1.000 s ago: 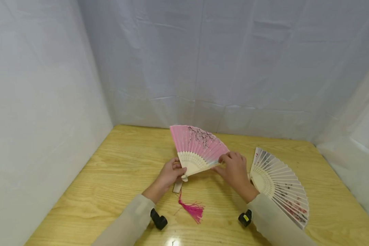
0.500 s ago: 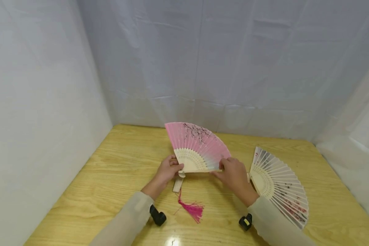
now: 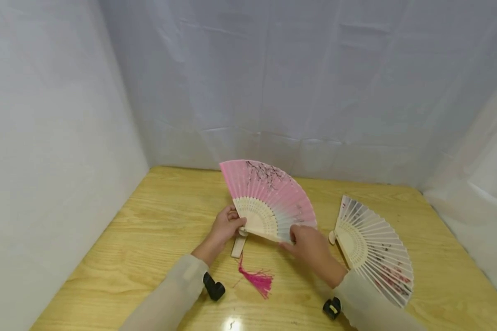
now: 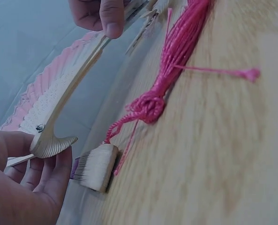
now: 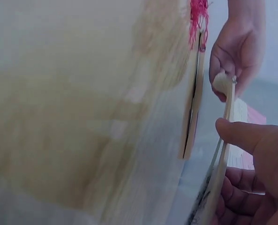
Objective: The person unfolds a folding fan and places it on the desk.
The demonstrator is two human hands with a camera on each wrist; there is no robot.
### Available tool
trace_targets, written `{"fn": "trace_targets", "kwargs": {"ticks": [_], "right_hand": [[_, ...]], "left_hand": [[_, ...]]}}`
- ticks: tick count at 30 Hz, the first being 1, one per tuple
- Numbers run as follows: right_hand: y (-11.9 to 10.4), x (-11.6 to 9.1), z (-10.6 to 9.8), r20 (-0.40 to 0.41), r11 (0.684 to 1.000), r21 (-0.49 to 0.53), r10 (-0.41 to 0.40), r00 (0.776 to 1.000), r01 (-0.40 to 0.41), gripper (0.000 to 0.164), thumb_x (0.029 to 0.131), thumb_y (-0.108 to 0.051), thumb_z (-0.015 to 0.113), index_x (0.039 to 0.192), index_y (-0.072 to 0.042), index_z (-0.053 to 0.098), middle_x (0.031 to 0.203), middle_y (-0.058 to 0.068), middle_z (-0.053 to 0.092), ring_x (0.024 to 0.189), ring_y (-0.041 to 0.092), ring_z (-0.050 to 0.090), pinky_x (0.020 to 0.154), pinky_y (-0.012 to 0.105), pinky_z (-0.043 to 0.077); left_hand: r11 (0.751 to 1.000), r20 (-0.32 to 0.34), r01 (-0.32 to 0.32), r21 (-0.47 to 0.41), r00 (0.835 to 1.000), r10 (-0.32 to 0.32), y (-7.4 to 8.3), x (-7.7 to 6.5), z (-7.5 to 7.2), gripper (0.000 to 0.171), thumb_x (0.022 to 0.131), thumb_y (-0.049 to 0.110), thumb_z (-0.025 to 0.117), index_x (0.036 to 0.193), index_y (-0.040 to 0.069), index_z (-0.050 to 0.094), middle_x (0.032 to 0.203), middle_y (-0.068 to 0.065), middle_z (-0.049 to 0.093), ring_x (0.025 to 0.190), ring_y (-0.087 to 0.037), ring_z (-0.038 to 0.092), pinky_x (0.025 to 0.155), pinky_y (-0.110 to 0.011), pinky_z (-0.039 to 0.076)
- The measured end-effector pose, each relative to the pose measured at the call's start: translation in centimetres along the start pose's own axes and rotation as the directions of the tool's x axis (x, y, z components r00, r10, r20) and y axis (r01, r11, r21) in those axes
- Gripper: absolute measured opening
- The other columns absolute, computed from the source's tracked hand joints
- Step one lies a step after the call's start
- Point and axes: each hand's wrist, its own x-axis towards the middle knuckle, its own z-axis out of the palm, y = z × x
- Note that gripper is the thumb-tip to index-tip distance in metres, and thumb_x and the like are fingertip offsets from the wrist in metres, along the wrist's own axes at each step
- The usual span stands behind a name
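Observation:
A pink folding fan (image 3: 273, 197) with a blossom-branch print and pale pierced ribs is spread wide above the middle of the table. My left hand (image 3: 223, 227) pinches it at the pivot end, thumb in front; the left wrist view shows the curved fan foot (image 4: 54, 144) by my fingers. At the opposite side, my right hand (image 3: 312, 250) grips the lower guard stick between thumb and curled fingers. Beneath the fan lies a slim folded wooden piece (image 5: 193, 98), seemingly a closed folding fan, with a magenta tassel (image 3: 258, 281) tied to its end. Its far part is hidden in the head view.
A whitish folding fan (image 3: 374, 246) with grey and red flower prints lies spread on the table's right side, partly behind my right forearm. The wooden table (image 3: 149, 230) meets white cloth (image 3: 240, 82) at the back and both sides.
My right hand has moved down with the lower guard stick, so the pink fan spreads wider. The left hand has shifted slightly left, still pinching the pivot end.

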Motion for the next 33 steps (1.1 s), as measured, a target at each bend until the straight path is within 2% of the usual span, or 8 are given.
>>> {"fn": "trace_targets", "kwargs": {"ticks": [3,8,17,20,27,33], "right_hand": [[0.2,-0.4,0.7,0.009,1.0,-0.009,-0.013,1.0,0.013,0.043,0.082,-0.041,0.077,0.067,-0.016,0.045,0.057,-0.003,0.042,0.052,0.014,0.037,0.046,0.029,0.03],[-0.4,-1.0,0.8,0.024,0.999,-0.035,-0.039,0.999,0.04,0.042,0.083,-0.04,0.075,0.067,-0.017,0.044,0.056,-0.003,0.041,0.05,0.015,0.038,0.044,0.03,0.03],[-1.8,-1.9,0.8,-0.031,0.985,-0.096,-0.143,0.989,0.14,0.038,0.079,-0.028,0.077,0.064,-0.015,0.044,0.053,-0.002,0.041,0.046,0.015,0.039,0.041,0.032,0.033],[-2.1,-2.2,0.7,-0.018,0.985,-0.1,-0.143,0.99,0.14,0.034,0.078,-0.025,0.076,0.066,-0.014,0.046,0.053,0.0,0.043,0.046,0.017,0.043,0.041,0.034,0.035],[-2.7,-2.8,0.6,0.029,0.986,-0.113,-0.121,0.992,0.123,0.027,0.078,-0.021,0.073,0.07,-0.011,0.049,0.054,0.001,0.044,0.046,0.02,0.044,0.04,0.035,0.035],[-3.3,-3.0,0.5,0.119,0.984,-0.109,-0.125,0.985,0.138,0.023,0.079,-0.015,0.069,0.068,-0.011,0.049,0.054,0.001,0.044,0.046,0.018,0.042,0.041,0.034,0.036]], "left_hand": [[1.0,-0.006,-0.018,-0.014,1.0,0.018,-0.7,0.4,0.4,0.032,0.092,-0.005,0.059,0.122,-0.007,0.048,0.095,-0.011,0.061,0.067,-0.011,0.056,0.058,-0.025,0.051],[0.999,-0.009,-0.023,-0.023,1.0,0.023,-0.4,0.6,0.7,0.032,0.092,-0.004,0.059,0.123,-0.006,0.048,0.096,-0.012,0.061,0.068,-0.012,0.056,0.058,-0.025,0.049],[0.999,-0.014,-0.021,0.03,1.0,0.022,0.2,0.8,1.7,0.031,0.093,-0.001,0.061,0.122,-0.004,0.05,0.093,-0.008,0.059,0.067,-0.011,0.053,0.057,-0.025,0.045],[0.998,-0.017,-0.015,0.053,1.0,0.016,0.3,0.9,2.1,0.032,0.092,-0.001,0.062,0.122,-0.004,0.051,0.09,-0.007,0.058,0.066,-0.01,0.051,0.056,-0.024,0.044],[0.996,0.035,-0.067,0.059,0.997,0.065,0.3,1.0,3.0,0.03,0.093,-0.001,0.061,0.121,-0.006,0.053,0.093,-0.012,0.06,0.062,-0.012,0.048,0.055,-0.026,0.042],[0.994,0.1,-0.056,0.092,0.994,0.046,1.0,1.1,3.7,0.036,0.094,0.0,0.06,0.128,-0.006,0.052,0.102,-0.016,0.061,0.07,-0.013,0.052,0.058,-0.028,0.047]]}}
